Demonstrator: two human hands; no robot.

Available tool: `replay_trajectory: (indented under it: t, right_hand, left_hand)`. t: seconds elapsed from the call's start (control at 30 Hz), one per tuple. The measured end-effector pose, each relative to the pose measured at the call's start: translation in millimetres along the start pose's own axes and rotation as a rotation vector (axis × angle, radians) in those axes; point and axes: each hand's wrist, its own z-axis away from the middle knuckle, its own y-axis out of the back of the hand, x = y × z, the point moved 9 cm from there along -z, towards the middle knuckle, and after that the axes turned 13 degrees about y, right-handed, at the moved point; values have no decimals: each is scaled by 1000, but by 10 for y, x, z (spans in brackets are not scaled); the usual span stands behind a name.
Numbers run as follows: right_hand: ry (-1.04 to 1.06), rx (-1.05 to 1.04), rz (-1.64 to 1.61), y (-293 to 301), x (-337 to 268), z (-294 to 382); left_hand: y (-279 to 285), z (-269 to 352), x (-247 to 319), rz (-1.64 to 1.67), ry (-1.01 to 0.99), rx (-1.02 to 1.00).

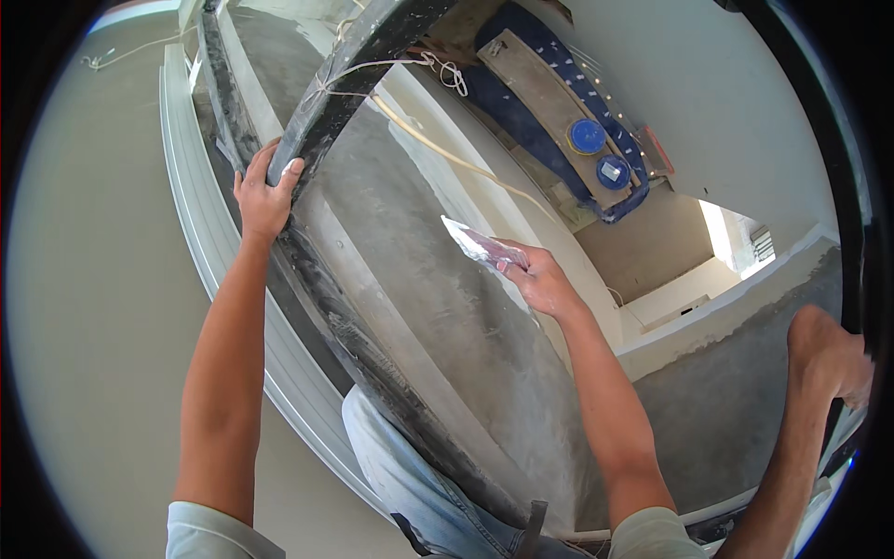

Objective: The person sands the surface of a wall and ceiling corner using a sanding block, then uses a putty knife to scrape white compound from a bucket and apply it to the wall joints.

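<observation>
My left hand (262,199) is wrapped round the lower part of a dark, scuffed post (318,105), with a white smear at the thumb tip. In my right hand (548,279) is a putty knife (482,246), its blade coated in white filler and pointing up and left. The knife appears over a grey cement surface (447,300); whether it touches cannot be told. Beneath my left hand a dark, worn rail (363,356) runs down to my leg in pale jeans (426,475).
Wire (370,64) is tied around the post, and a cream hose (447,150) hangs nearby. Further off, a wooden plank (531,91) bears two blue-lidded buckets (587,136). A ribbed pale frame (209,244) edges the left. At right is a person's bare limb (810,391), hand or foot unclear.
</observation>
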Motion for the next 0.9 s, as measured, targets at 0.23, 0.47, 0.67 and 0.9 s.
replay_trajectory:
  t: [0.23,0.47,0.67,0.9]
  right_hand:
    - [87,-143,21,-289,-536,-530]
    - [154,-64,169,-211,-457,-1160]
    - [32,-114,32,-289,-315,-1184]
    - [118,-186,-21,-516,-439,-1260]
  left_hand:
    - [21,15,-21,0,1,0]
    - [3,6,86,2,8,-1]
    - [45,17,-18,-3,17,8]
    - [36,15,34,22,13,-20]
